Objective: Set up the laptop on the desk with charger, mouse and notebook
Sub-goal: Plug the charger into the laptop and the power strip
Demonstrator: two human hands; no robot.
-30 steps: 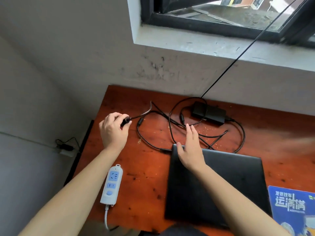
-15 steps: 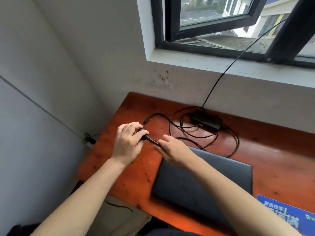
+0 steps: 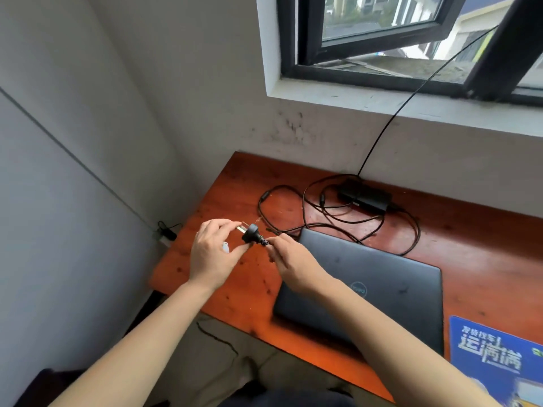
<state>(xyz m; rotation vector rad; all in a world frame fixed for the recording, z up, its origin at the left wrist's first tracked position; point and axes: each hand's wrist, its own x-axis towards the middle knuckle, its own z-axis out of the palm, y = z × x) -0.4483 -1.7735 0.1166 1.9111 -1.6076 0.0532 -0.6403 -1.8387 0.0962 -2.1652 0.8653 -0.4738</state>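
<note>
A closed black laptop (image 3: 382, 292) lies on the reddish wooden desk (image 3: 484, 254). Behind it sits the black charger brick (image 3: 365, 196) with its cable (image 3: 293, 227) looped over the desk. My left hand (image 3: 213, 254) pinches the charger's black wall plug (image 3: 250, 234) above the desk's left part, metal prongs pointing left. My right hand (image 3: 289, 257) pinches the cable just right of the plug, over the laptop's left corner. A blue mouse pad (image 3: 496, 356) lies at the desk's right front. No mouse or notebook is in view.
A white wall stands left of the desk and a window (image 3: 382, 39) above it. A thin black wire (image 3: 411, 98) runs from the window down behind the desk. A small black plug (image 3: 167, 232) sits low on the left wall. The floor shows below the desk's front edge.
My right hand left the laptop lid and took the cable beside the plug. My left hand turned the plug so its prongs show. The view tilted up; the white power strip is out of sight.
</note>
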